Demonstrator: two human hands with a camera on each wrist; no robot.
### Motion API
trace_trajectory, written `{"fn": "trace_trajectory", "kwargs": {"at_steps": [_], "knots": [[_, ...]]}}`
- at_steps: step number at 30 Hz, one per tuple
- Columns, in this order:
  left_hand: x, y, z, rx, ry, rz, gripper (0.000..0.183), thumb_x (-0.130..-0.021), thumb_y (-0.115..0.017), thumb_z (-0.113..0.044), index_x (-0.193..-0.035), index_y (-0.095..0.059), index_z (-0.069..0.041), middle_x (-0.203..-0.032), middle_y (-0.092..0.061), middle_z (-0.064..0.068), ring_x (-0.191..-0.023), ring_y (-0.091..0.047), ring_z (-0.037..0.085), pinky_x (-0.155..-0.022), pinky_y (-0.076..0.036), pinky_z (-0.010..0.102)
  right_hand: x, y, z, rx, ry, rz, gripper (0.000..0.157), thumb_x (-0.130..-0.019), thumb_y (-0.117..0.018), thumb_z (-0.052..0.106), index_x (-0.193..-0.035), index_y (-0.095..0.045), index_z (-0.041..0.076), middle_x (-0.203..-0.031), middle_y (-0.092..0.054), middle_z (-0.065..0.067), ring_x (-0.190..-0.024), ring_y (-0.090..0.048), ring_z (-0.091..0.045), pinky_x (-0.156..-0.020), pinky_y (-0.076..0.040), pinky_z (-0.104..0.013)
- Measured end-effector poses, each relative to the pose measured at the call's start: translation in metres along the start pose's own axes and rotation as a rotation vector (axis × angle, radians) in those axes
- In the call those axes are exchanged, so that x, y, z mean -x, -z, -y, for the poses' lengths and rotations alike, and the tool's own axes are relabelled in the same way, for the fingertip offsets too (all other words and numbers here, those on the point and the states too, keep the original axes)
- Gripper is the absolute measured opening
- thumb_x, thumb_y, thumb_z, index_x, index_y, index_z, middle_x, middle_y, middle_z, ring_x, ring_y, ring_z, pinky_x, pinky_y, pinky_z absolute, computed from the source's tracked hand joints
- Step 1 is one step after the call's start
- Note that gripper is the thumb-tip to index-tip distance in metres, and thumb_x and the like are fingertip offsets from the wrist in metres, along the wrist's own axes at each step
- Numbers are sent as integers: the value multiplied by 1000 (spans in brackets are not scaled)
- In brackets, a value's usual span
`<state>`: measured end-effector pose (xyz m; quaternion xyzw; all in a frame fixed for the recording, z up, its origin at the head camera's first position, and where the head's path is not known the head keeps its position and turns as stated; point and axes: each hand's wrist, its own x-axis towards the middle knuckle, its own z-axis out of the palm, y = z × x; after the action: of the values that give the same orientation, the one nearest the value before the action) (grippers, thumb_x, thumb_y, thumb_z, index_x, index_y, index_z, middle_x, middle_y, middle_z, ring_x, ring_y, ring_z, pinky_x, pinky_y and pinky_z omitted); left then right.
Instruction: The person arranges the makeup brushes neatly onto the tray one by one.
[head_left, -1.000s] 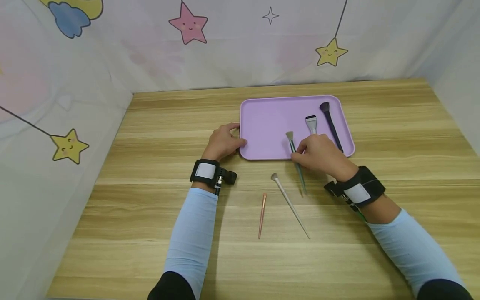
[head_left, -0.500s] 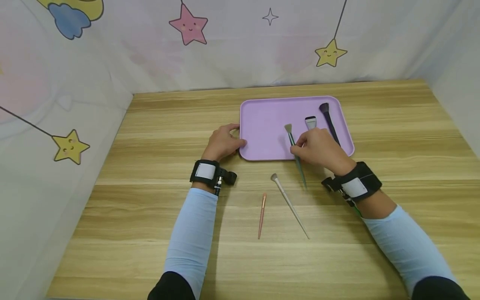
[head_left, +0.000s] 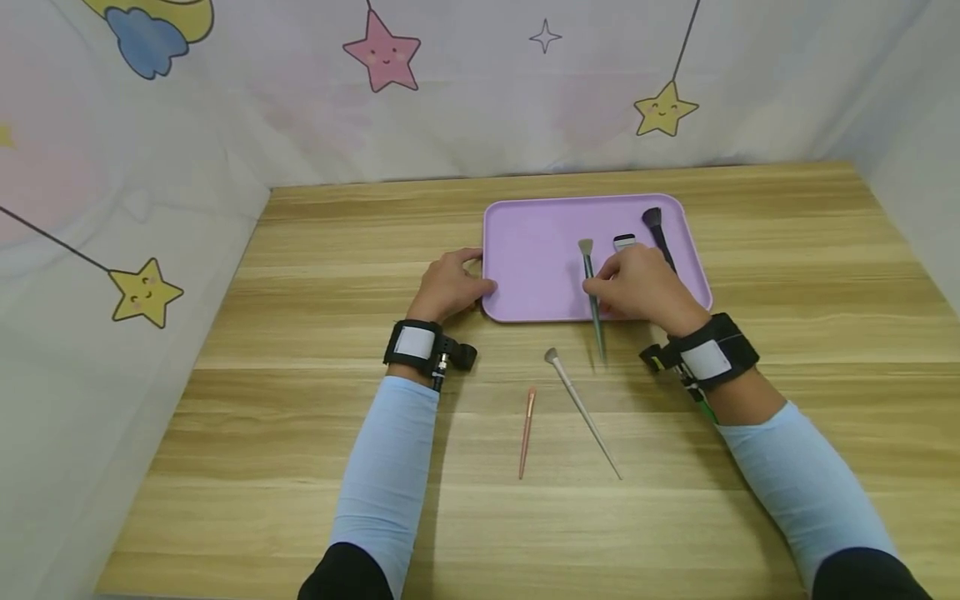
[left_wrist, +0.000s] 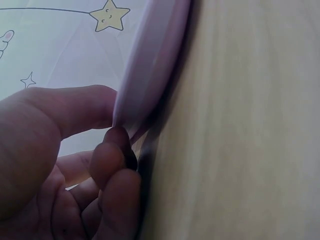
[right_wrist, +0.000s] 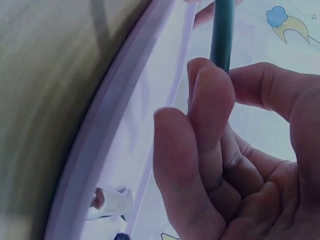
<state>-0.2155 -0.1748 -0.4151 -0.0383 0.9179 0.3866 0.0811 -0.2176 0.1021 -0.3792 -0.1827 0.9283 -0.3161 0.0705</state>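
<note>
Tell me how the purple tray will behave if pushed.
The purple tray will probably stay stiff: its raised rim looks unbent where the left hand touches it. Broad and low, it would likely slide rather than tip.

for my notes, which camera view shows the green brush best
The head view: the green brush shows nearly whole, bristles included. The right wrist view shows only part of its handle; the left wrist view shows none of it.
</note>
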Motion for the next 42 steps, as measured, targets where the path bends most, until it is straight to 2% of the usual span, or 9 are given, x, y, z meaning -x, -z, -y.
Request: {"fn": "trace_trajectory", "kwargs": {"at_steps": [5,11,30,42], "knots": [[0,0,-1,-3,-5,1,62,-76,-68,-28,-134,-48,-19,-68,-63,4,-53,-58,17,-47,-44,29,-5,4,-1,8,-8,-19,23,-81,-62,29,-71,-71,10,-55,-63,1,-50,-57,-14,-48,-45,-32],[1,1,-2,-15,-8,0,62,-77,-68,-29,-134,-48,-19,-68,-63,4,-53,-58,17,-48,-45,30,-12,7,-2,-33,-35,-6,24,-82,-63,30,-75,-70,8,-59,-65,-2,-50,-59,-16,-44,-45,-31],[1,1,-1,-5,4,5,62,-77,-68,-29,-135,-48,-20,-66,-62,5,-52,-58,17,-46,-45,30,-26,13,-9,-83,-69,12,29,-85,-64,32,-81,-71,4,-63,-66,-6,-55,-61,-18,-48,-51,-28],[1,2,1,-6,-2,7,63,-77,-68,-29,-135,-47,-20,-64,-62,5,-51,-57,17,-46,-44,29,-33,10,-11,-107,-106,21,31,-85,-65,33,-86,-71,2,-66,-67,-8,-59,-62,-20,-51,-52,-33]]}}
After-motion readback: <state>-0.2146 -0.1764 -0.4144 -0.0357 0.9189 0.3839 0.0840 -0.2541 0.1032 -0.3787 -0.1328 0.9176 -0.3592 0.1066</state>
